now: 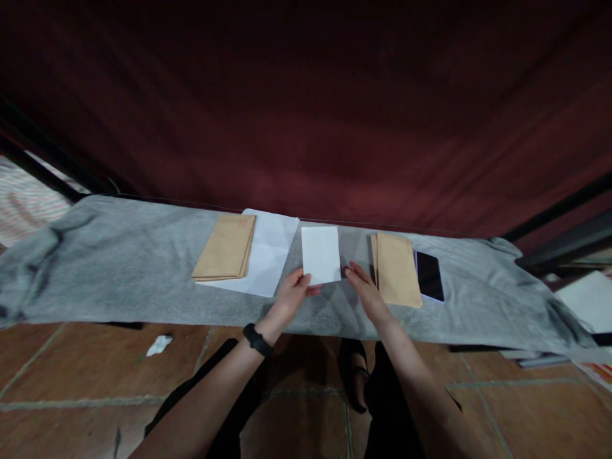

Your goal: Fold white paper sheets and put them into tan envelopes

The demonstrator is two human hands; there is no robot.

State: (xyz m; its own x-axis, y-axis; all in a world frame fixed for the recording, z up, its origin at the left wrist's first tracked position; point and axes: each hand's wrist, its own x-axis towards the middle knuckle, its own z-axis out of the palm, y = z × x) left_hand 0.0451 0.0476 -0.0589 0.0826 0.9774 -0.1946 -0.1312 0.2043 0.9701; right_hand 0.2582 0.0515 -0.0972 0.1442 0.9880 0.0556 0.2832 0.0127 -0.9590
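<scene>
A small white sheet of folded paper (320,254) is in front of me, above the grey cloth. My left hand (293,293) pinches its lower left corner, thumb on top. Just off the paper's right edge, my right hand (364,285) has its fingers stretched out and holds nothing. To the left, a stack of brown envelopes (225,247) rests on larger white sheets (273,248). More brown envelopes (398,269) lie to the right of my right hand, overlapping each other.
A phone (429,275) with a dark screen lies beside the right envelopes. The grey cloth (134,261) covers a long narrow surface. Behind it hangs a dark red curtain (306,140). A crumpled white tissue (159,345) is on the tiled floor (86,370).
</scene>
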